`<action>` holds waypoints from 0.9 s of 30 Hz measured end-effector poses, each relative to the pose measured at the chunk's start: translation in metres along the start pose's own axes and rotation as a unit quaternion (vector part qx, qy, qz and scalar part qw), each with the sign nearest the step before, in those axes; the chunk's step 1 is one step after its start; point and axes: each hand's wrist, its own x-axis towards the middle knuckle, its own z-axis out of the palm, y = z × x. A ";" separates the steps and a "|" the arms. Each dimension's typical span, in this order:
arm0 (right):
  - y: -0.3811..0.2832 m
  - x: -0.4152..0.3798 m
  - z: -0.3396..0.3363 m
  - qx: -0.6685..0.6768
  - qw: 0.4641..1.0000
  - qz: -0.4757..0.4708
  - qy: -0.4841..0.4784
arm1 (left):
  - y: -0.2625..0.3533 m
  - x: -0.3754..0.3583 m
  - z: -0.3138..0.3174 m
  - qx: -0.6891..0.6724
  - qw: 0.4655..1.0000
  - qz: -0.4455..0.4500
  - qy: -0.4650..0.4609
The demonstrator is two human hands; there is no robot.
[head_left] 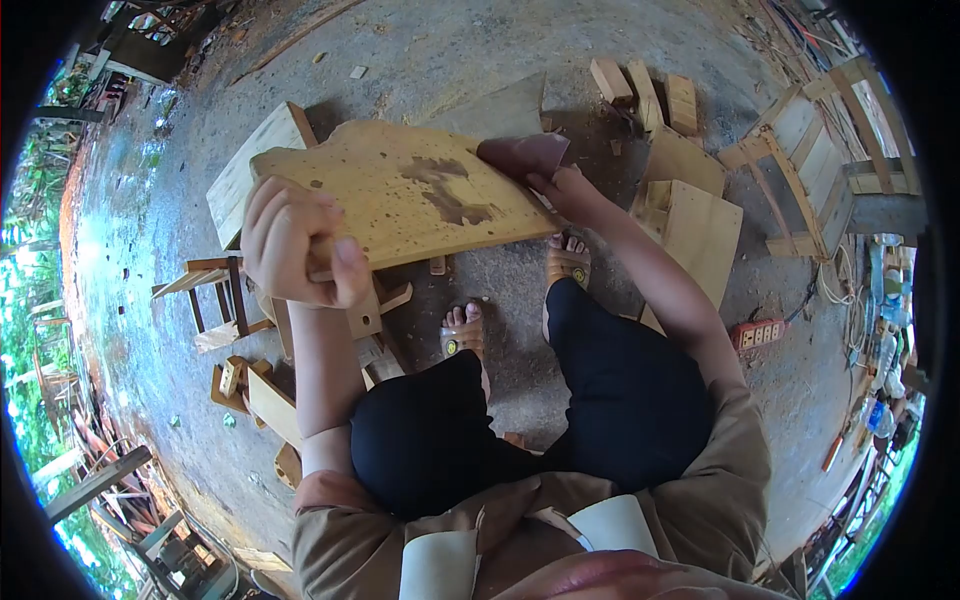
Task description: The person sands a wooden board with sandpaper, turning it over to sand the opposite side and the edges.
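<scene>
A yellowish wooden board (370,185) with dark stains and small spots is held up in front of my knees, tilted. My left hand (300,245) grips its near left corner, the fingers curled over the edge and the thumb below. At the board's right edge, my right hand (560,190) holds a reddish-brown sheet (525,155), which looks like sandpaper and is bent against the board. Part of the right hand's fingers is hidden behind the sheet and the board's edge.
Wooden pieces (690,235) and small blocks (681,104) lie on the concrete floor to the right, near a wooden frame (800,170) and a red power strip (758,335). On the left are a pale panel (255,165), a small wooden stool (225,300) and more offcuts (275,405).
</scene>
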 end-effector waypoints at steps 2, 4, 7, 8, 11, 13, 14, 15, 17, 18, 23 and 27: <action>-0.014 0.002 -0.005 -0.122 0.986 0.106 -0.048 | 0.008 0.005 0.001 0.015 0.998 0.026 -0.059; -0.060 -0.004 -0.015 0.167 0.969 -0.164 0.082 | 0.012 0.007 0.003 0.016 0.997 0.028 -0.067; -0.097 -0.012 -0.024 0.168 0.950 -0.254 0.071 | 0.010 0.005 0.004 0.019 0.997 0.025 -0.067; -0.095 -0.011 -0.022 0.168 0.950 -0.254 0.069 | 0.009 0.004 0.003 0.018 0.998 0.018 -0.060; -0.071 -0.001 -0.012 0.151 0.950 -0.254 0.102 | 0.004 0.003 0.001 0.010 0.999 0.021 -0.044; -0.035 0.009 -0.001 0.056 0.976 -0.168 0.123 | 0.003 0.001 -0.002 0.002 0.999 0.019 -0.045; -0.019 0.009 0.000 -0.077 0.987 -0.109 0.095 | 0.004 0.001 -0.002 0.001 0.999 0.019 -0.044; -0.024 0.009 -0.003 -0.078 0.986 -0.108 0.096 | 0.004 0.002 -0.001 0.003 0.999 0.011 -0.042; -0.035 0.012 -0.008 0.097 0.970 -0.192 0.112 | 0.002 0.002 -0.001 0.006 0.999 0.003 -0.038; -0.050 0.009 -0.011 0.098 0.971 -0.191 0.110 | 0.000 0.002 -0.003 -0.006 0.999 0.004 -0.042; -0.095 0.005 -0.016 0.208 0.952 -0.219 0.039 | -0.005 0.001 -0.007 -0.027 0.998 0.003 -0.050; -0.023 0.035 0.007 0.055 0.959 -0.247 0.126 | -0.004 -0.002 -0.008 -0.025 0.999 -0.012 -0.045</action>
